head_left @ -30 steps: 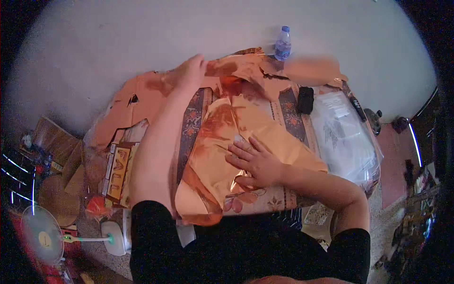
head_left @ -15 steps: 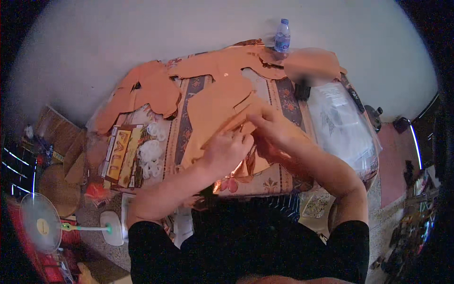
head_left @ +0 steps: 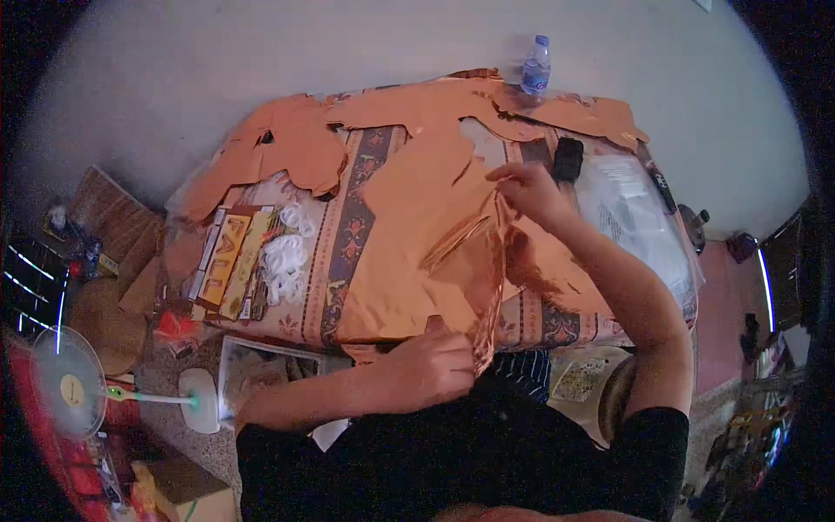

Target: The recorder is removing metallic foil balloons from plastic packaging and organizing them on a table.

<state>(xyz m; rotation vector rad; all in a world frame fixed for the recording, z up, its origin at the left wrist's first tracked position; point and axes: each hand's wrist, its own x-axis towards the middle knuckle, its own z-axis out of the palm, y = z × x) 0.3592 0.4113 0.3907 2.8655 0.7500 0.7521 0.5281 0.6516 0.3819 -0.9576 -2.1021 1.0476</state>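
Note:
A large, shiny copper-coloured foil balloon (head_left: 409, 252), flat and uninflated, lies across the near middle of the table. My left hand (head_left: 435, 365) is closed on its near edge, close to my body. Farther off and to the right, my right hand (head_left: 529, 196) pinches another part of the foil. Between the two hands the foil is drawn up into a long crinkled fold (head_left: 496, 287). More flat copper foil lies behind, including a cut-out shape with a small hole (head_left: 291, 143) at the left and a piece (head_left: 591, 117) at the far right.
A flower-patterned cloth (head_left: 355, 226) covers the table. White ribbon coils (head_left: 285, 265) lie beside a yellow-brown package (head_left: 228, 265) on the left. On the right are clear plastic bags (head_left: 622, 217) and a black object (head_left: 569, 159). A water bottle (head_left: 536, 70) stands by the wall; a fan (head_left: 71, 383) stands lower left.
My hands have moved apart: the left came down toward my body, the right went up and slightly right. The foil between them is now spread and pulled into a fold.

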